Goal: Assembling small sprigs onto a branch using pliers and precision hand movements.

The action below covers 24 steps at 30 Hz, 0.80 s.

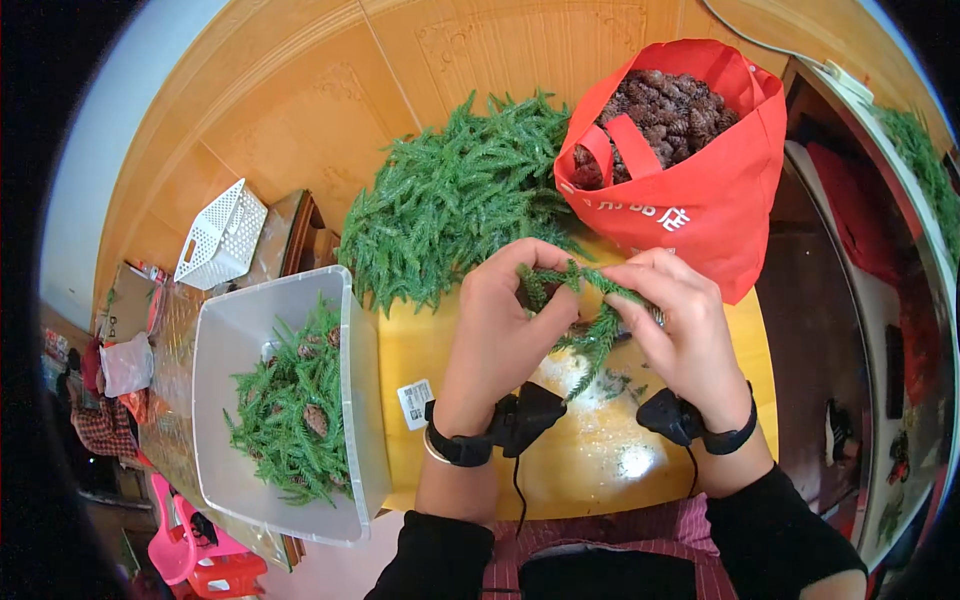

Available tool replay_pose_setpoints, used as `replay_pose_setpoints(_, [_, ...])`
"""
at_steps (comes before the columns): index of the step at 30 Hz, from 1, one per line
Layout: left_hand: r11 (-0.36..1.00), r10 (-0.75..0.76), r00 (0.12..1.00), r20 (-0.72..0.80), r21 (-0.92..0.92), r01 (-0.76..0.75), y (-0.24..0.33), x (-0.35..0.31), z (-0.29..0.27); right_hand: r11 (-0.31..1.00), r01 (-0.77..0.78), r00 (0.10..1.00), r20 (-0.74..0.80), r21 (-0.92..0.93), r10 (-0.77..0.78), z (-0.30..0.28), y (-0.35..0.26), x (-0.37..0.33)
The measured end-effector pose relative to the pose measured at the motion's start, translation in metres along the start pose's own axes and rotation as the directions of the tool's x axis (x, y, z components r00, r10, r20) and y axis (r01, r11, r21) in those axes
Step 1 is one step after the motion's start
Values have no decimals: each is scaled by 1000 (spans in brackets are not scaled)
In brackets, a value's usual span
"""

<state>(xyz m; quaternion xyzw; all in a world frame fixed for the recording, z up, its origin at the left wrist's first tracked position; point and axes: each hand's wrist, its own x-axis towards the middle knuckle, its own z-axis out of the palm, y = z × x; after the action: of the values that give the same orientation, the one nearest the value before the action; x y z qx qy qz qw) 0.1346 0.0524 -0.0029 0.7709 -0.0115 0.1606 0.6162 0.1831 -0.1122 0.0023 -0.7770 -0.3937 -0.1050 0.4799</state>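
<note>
Your left hand and right hand clamp fingers on a green, needled sprig, drooping between them above the yellow table. A white, dark-printed label lies there; white lettering marks the red bag.

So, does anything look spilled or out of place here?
Yes, slightly: fine whitish specks and small loose green scraps litter the glossy yellow tabletop near the held green needle-leaved sprig. They look like stray debris, though the brightest patch may be glare. Nothing looks clearly damaged.
</note>
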Motion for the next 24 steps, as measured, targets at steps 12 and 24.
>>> replay_pose_setpoints(12, [1000,-17,998,60,-7,17,2,-4,2,997,26,999,42,-77,-22,-5,-5,3])
replay_pose_setpoints(24, [929,201,972,122,291,-228,12,-4,1,998,-53,989,141,32,48,-16,0,2])
